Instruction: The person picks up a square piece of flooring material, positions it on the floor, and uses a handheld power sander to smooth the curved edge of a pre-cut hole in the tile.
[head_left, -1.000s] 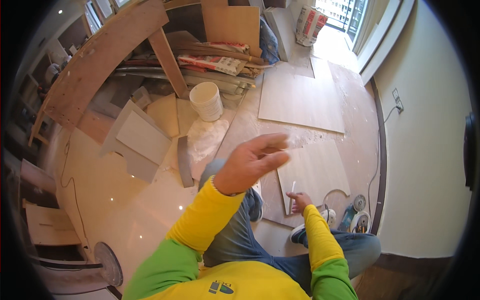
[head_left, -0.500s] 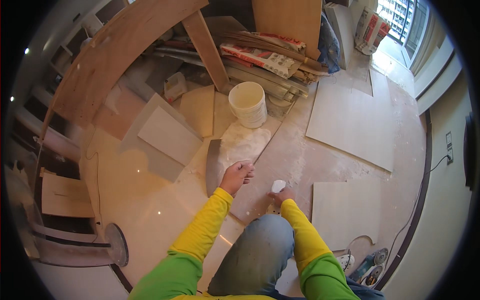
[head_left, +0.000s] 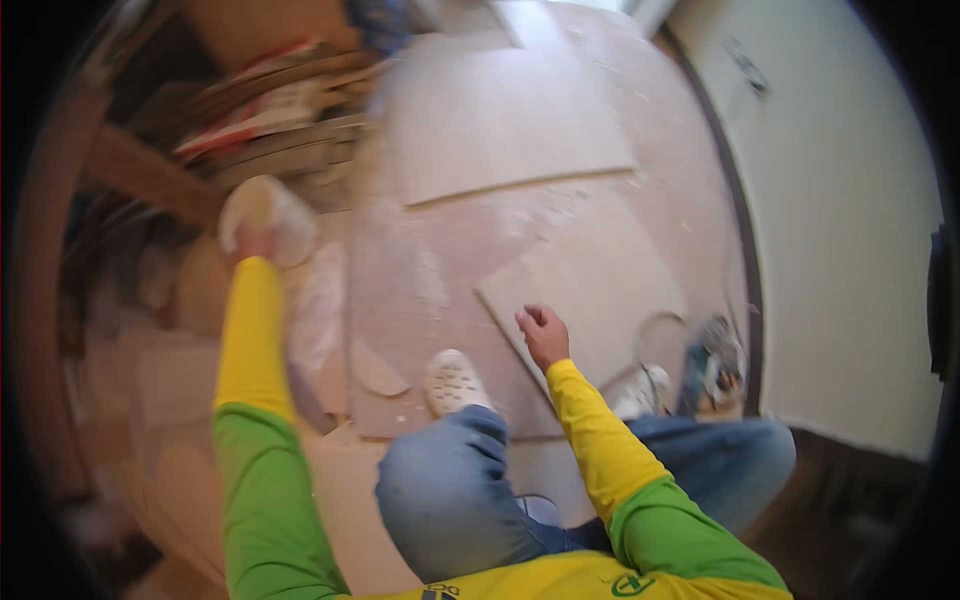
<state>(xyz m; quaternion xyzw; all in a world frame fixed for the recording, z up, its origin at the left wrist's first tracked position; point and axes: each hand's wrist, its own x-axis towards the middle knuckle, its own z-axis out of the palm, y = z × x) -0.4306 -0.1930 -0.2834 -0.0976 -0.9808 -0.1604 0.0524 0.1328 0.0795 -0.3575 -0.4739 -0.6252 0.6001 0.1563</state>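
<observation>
My left hand [head_left: 252,241] reaches to the white bucket [head_left: 288,228], overlapping its near side; motion blur hides its fingers and whether they grip it. Over the near edge of a pale board with a curved cutout [head_left: 600,270], my right hand [head_left: 543,333] has its fingers curled; whatever may be in them is too small or hidden to make out. My bent knees are below, with white perforated shoes [head_left: 452,382] on a dusty sheet [head_left: 420,300]. Below the bucket, a patch of pale powder [head_left: 322,300] is blurred.
A larger pale board [head_left: 510,120] lies farther forward. Stacked planks and printed sacks [head_left: 270,110] and a wooden beam [head_left: 150,170] stand at upper left. A blue angle grinder [head_left: 697,370] and other tools lie at right, beside a wall with a socket [head_left: 750,70].
The view has swung right. My left hand has moved forward to the bucket. The white item seen in my right hand half a second ago no longer shows there.
</observation>
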